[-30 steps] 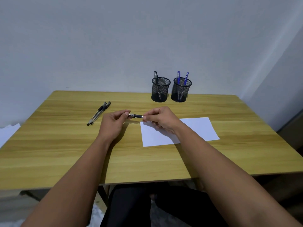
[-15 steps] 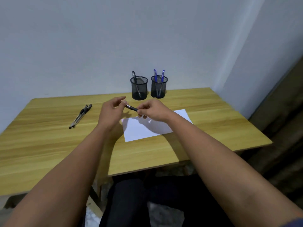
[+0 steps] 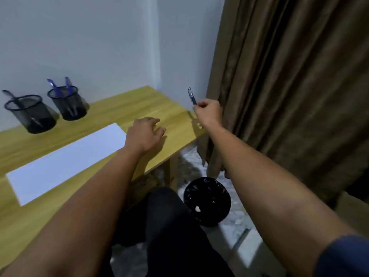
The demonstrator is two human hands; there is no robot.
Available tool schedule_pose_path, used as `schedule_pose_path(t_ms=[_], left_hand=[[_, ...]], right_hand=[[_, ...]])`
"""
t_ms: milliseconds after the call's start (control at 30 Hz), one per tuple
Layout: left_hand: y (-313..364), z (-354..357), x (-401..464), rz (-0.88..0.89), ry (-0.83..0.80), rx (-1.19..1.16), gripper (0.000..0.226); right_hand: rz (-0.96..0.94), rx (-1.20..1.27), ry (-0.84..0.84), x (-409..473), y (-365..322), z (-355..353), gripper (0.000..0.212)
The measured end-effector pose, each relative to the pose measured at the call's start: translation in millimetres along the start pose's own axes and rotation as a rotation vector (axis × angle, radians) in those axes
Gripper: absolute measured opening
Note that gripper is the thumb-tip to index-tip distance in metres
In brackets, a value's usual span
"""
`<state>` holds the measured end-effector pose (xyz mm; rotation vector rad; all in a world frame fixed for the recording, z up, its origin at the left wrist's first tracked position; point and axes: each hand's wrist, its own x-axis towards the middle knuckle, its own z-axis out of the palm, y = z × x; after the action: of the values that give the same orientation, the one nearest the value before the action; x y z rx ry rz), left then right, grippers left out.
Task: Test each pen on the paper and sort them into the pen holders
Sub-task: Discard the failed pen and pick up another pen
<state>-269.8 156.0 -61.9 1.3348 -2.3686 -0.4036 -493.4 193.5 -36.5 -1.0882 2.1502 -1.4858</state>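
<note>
Landmark: the white paper [image 3: 65,162], lying flat on the wooden surface [image 3: 151,102].

Nearest: dark-trousered lap, below the paper's near edge. Black mesh bin [image 3: 207,200] on the floor, to the right of the paper and beyond the surface's edge.

Left hand [image 3: 144,134]: just past the paper's right end, palm down, fingers relaxed and loosely spread, holding nothing; whether the fingertips touch the surface cannot be told through the blur.

Right hand [image 3: 208,111]: further right of the paper, raised off the right edge of the surface, fingers curled round the lower end of a pen [image 3: 192,96]. Pen dark-barrelled, held roughly upright, clip end uppermost, in front of the wall.

Behind the paper, toward the wall: two black mesh pen holders standing side by side. The left holder [image 3: 30,114] contains one dark pen [image 3: 14,98], leaning left. The right holder [image 3: 66,103] contains two blue pens [image 3: 55,87].

Furthest: pale wall behind the surface; brown curtain [image 3: 289,86], well to the right of the paper, hanging to the floor.
</note>
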Motion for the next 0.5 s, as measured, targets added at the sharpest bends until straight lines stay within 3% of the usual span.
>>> schedule_pose_path(t_ms=[67, 200, 367, 500], left_hand=[[17, 22, 8, 0.044, -0.044, 0.039, 0.070], [35, 55, 23, 0.101, -0.067, 0.165, 0.053], [31, 77, 39, 0.042, -0.078, 0.217, 0.063], [29, 85, 42, 0.045, -0.033, 0.233, 0.068]], right_hand=[[0.089, -0.014, 0.075, 1, 43, -30, 0.011], [0.251, -0.081, 0.142, -3, 126, -60, 0.006], [0.468, -0.327, -0.082, -18, 206, -45, 0.044], [0.539, -0.497, -0.239, -29, 250, -28, 0.032]])
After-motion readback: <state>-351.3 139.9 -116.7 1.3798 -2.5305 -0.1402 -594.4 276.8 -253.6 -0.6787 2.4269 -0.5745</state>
